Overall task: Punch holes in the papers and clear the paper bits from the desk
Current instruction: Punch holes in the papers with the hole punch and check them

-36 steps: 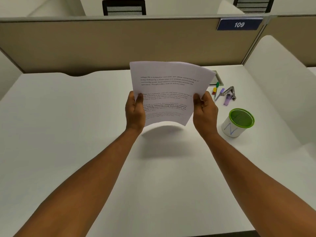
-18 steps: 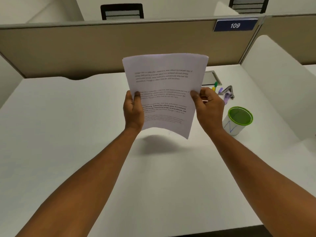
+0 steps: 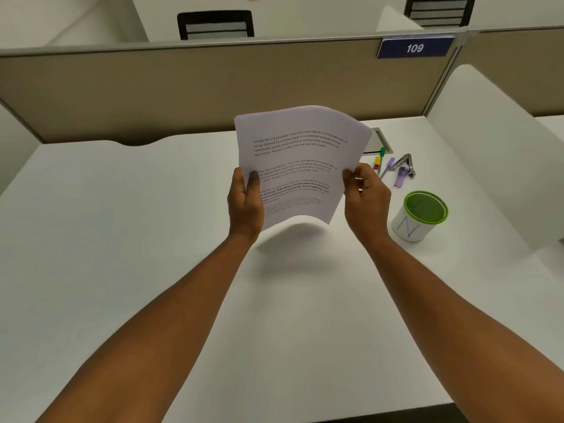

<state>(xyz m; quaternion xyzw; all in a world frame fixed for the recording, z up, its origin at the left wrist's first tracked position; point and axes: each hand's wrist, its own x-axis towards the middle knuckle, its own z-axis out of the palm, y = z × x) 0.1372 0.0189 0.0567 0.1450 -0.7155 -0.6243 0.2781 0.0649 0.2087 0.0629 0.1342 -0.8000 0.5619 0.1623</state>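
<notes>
Papers lowered; left hand, right hand fingers pinch edges above white desk, cubicle.

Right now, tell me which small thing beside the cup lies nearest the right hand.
The yellow-capped marker: it lies closest to the right hand, left of the purple pen and purple highlighter.

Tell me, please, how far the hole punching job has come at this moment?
Nothing looks done: the papers show no holes that I can see, and no paper bits lie on the desk. In hand: the left hand and right hand hold the papers by their side edges above the desk. Left: all the punching and clearing. The metal tool lies untouched by the pens.
</notes>
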